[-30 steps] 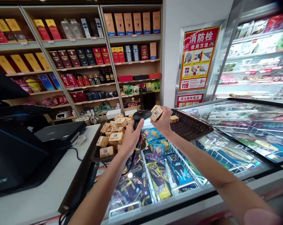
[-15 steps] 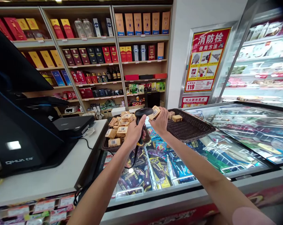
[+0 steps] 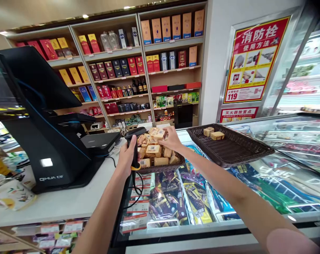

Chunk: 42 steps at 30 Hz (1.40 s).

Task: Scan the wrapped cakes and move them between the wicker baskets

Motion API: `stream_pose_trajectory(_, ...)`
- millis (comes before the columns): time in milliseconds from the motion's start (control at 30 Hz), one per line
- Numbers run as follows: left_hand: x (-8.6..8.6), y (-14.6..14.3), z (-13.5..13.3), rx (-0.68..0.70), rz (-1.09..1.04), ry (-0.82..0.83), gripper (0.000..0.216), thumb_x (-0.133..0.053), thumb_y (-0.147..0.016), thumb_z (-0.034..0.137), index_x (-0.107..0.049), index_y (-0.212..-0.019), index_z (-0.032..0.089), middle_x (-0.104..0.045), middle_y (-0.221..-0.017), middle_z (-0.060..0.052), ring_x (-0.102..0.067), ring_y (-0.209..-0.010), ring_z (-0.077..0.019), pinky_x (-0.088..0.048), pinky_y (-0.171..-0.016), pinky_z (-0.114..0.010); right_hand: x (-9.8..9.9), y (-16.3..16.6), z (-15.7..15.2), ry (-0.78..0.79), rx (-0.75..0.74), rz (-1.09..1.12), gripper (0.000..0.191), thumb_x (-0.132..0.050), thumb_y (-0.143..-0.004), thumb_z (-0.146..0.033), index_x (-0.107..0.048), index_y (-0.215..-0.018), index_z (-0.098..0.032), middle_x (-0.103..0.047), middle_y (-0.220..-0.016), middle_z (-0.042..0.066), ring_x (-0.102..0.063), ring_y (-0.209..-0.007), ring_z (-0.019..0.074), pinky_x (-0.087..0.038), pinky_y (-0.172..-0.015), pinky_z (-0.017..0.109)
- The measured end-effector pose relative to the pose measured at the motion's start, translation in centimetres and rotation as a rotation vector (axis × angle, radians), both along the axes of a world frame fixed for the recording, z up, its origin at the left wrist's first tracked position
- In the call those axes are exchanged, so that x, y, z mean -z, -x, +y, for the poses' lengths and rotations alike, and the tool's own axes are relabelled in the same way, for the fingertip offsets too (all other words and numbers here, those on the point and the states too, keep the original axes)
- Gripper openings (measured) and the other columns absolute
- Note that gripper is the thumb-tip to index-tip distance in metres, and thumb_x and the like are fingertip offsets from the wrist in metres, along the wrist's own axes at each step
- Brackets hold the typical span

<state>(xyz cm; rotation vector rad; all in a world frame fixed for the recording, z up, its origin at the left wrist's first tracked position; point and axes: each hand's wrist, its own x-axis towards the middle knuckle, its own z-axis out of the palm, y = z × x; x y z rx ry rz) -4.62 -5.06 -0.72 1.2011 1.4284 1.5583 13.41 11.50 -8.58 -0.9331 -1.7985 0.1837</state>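
My left hand [image 3: 126, 157] is wrapped round the handle of a black barcode scanner [image 3: 135, 132], its head raised beside the left wicker basket [image 3: 173, 168]. That basket is heaped with small tan wrapped biscuit packs [image 3: 153, 151], several with barcodes showing. Over the heap's far right side, my right hand [image 3: 172, 138] pinches one biscuit pack [image 3: 159, 134] between thumb and fingers. Whether this pack also rests on the others I cannot tell. In the right wicker basket [image 3: 234, 150] lie two more packs [image 3: 217, 135] near its far left corner.
Both baskets stand on a glass-topped freezer [image 3: 197, 225] holding bagged ice creams. A black checkout terminal [image 3: 51, 148] occupies the white counter [image 3: 70, 204] at left. The scanner's cable [image 3: 142, 188] loops over the freezer edge. Behind are shelves [image 3: 123, 82] of boxed bottles.
My right hand has moved from in front of the scanner to the left basket's heap. The scanner has shifted left, away from over the packs. The view has turned left.
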Motion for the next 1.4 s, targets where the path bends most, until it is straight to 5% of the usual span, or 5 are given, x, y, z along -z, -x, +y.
stream_pose_trajectory(267,0.5,1.3,-0.1,-0.004,0.014,0.059,0.053,-0.062,-0.079,0.072,-0.056,-0.085,0.019,-0.052,-0.045,0.003,-0.047,-0.037,-0.0106,-0.038,-0.037,-0.019,-1.5,8.3,2.2,-0.109,-0.038,-0.526,0.048,-0.079,-0.073,-0.037,-0.060,-0.113,-0.017,-0.051,-0.123,0.014,-0.053,-0.110,0.0284,-0.046,-0.092,0.041)
stream_pose_trajectory(567,1.1,0.9,1.6,-0.003,0.016,0.054,0.055,-0.064,-0.076,0.073,-0.058,-0.084,0.019,-0.053,-0.046,0.004,-0.047,-0.038,-0.0099,-0.038,-0.037,-0.018,-1.0,8.0,2.1,-0.125,0.001,-0.495,0.033,-0.076,-0.080,-0.044,-0.067,-0.098,-0.018,-0.058,-0.117,0.014,-0.047,-0.120,0.0318,-0.035,-0.106,0.050)
stream_pose_trajectory(733,1.7,-2.0,3.1,0.105,0.019,0.105,0.058,-0.065,-0.072,0.076,-0.055,-0.084,0.021,-0.052,-0.044,0.004,-0.045,-0.035,-0.0105,-0.036,-0.035,-0.019,-1.4,0.6,4.5,-0.182,0.178,-0.339,0.029,-0.064,-0.089,-0.038,-0.064,-0.112,-0.020,-0.058,-0.121,0.013,-0.050,-0.115,0.0295,-0.040,-0.100,0.046)
stream_pose_trajectory(1067,3.7,-12.8,7.9,0.388,0.055,0.118,0.053,-0.064,-0.077,0.072,-0.054,-0.086,0.021,-0.052,-0.045,0.005,-0.047,-0.038,-0.0104,-0.037,-0.037,-0.018,4.4,-23.5,11.0,0.523,0.835,0.011,0.052,-0.070,-0.076,-0.016,-0.052,-0.124,-0.007,-0.044,-0.134,0.028,-0.040,-0.130,0.0406,-0.033,-0.105,0.055)
stream_pose_trajectory(1400,5.7,-15.4,8.8,0.441,0.122,0.140,0.053,-0.062,-0.077,0.074,-0.051,-0.089,0.024,-0.051,-0.042,0.007,-0.043,-0.034,-0.0093,-0.033,-0.036,-0.017,6.8,-27.0,12.2,0.744,0.715,0.488,0.066,-0.085,-0.050,-0.008,-0.058,-0.110,-0.014,-0.043,-0.138,0.022,-0.032,-0.139,0.0425,-0.026,-0.113,0.058)
